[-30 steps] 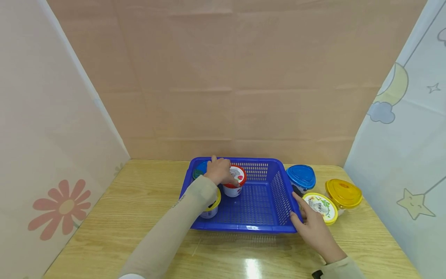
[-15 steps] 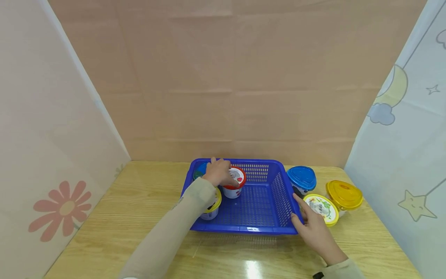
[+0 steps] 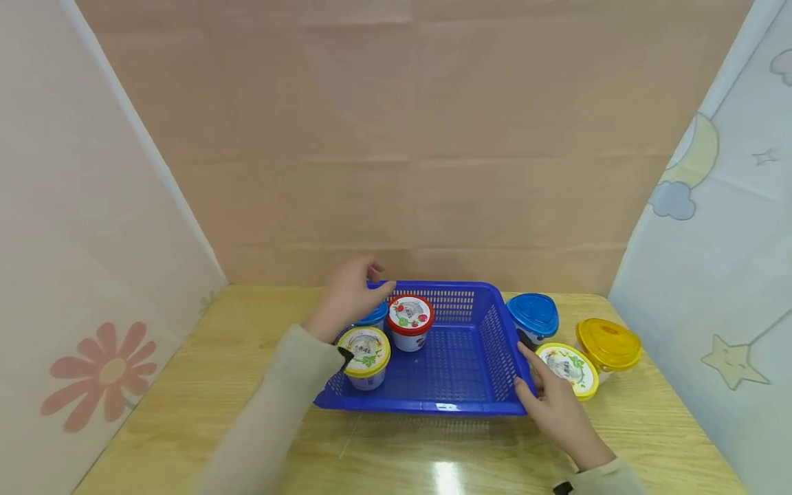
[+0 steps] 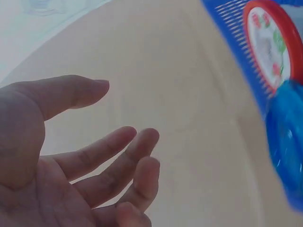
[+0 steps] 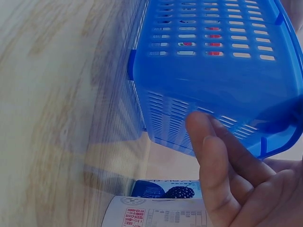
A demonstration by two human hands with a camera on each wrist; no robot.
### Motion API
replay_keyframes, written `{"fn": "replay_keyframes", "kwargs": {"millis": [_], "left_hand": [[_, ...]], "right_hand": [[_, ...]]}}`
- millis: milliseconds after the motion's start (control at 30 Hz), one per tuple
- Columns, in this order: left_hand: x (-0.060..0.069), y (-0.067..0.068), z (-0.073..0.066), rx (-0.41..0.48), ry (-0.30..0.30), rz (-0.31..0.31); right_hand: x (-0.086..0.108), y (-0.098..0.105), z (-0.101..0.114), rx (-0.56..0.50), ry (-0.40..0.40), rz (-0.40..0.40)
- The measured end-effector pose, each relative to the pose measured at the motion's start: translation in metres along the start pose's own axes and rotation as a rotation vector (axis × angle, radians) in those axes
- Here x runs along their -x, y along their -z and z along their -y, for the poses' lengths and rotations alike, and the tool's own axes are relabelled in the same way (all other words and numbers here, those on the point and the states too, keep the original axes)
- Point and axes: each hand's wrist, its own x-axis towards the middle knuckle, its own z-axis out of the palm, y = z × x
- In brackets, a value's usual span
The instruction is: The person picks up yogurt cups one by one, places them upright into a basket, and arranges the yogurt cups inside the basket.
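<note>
A blue plastic basket (image 3: pixel 445 408) stands on the table. Inside it, at the left, are a red-lidded tub (image 3: pixel 411 315), a yellow-lidded tub (image 3: pixel 364 349) and a blue-lidded tub (image 3: pixel 375 315) partly hidden behind my left hand. My left hand (image 3: pixel 348 297) hovers over the basket's back left corner, holding nothing; in the left wrist view its fingers are relaxed and apart from the tubs. With thumb and fingers about the basket's right rim, my right hand (image 3: pixel 555 407) grips it. Its fingers (image 5: pixel 215 165) lie along the outer wall in the right wrist view.
Right of the basket stand another blue-lidded tub (image 3: pixel 533 314), another yellow-lidded tub (image 3: pixel 567 369) and an amber-lidded tub (image 3: pixel 609 344). A pinkish-tan backdrop (image 3: pixel 408 137) rises behind the wooden table (image 3: pixel 204 385), with printed panels at both sides.
My left hand has let go of the red-lidded tub and moved up and left, uncovering the yellow-lidded tub. The right hand keeps its place on the basket rim.
</note>
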Motion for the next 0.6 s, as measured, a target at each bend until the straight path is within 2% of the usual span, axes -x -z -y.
{"fn": "replay_keyframes", "kwargs": {"millis": [133, 200, 300, 467, 600], "left_hand": [[0.034, 0.014, 0.014, 0.011, -0.029, -0.073], [0.048, 0.016, 0.027, -0.007, -0.036, -0.104], [0.067, 0.013, 0.049, -0.025, -0.015, -0.138], [0.085, 0.005, 0.081, -0.007, 0.054, -0.132], [0.089, 0.000, 0.094, -0.001, 0.089, -0.107]], "right_hand": [[0.001, 0.000, 0.000, -0.013, 0.004, -0.005], [0.001, -0.001, 0.000, -0.009, 0.011, -0.013], [0.000, -0.002, -0.001, -0.012, 0.025, -0.018], [0.000, -0.004, -0.002, -0.013, 0.050, -0.021], [0.001, -0.004, -0.002, 0.003, 0.068, -0.043]]}}
